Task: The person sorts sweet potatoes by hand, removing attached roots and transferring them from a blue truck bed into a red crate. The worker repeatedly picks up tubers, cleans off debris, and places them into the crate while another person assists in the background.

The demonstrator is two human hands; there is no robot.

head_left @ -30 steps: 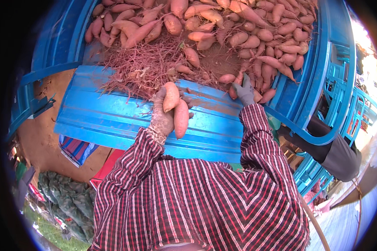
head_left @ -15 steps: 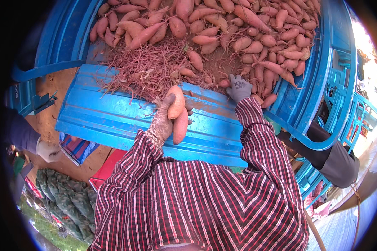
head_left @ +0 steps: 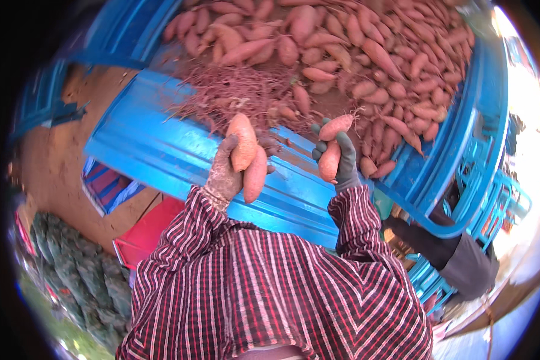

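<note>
My left hand (head_left: 219, 174), in a soil-stained glove, is closed around two sweet potatoes: a paler, thicker one (head_left: 242, 143) and a pinker one (head_left: 255, 174) beside it. In my right hand (head_left: 345, 165), in a grey glove, are two smaller sweet potatoes, one (head_left: 336, 127) lying across the fingers with thin roots at its tip, the other (head_left: 329, 162) below it. Both hands are raised over the lowered blue tailgate (head_left: 180, 153). Beyond them a large heap of sweet potatoes (head_left: 381, 57) fills the blue truck bed.
A tangle of thin reddish roots (head_left: 240, 87) lies at the bed's edge. The bed's blue side wall (head_left: 489, 90) runs along the right. At the left stand a red container (head_left: 147, 231), a blue-and-red striped box (head_left: 109, 186) and filled dark green mesh sacks (head_left: 81, 282). Someone's dark-clad leg (head_left: 438, 249) shows at right.
My right hand has come back from the heap and up, now holding two sweet potatoes. My left hand keeps its two. The other person's gloved hand at the left is out of sight.
</note>
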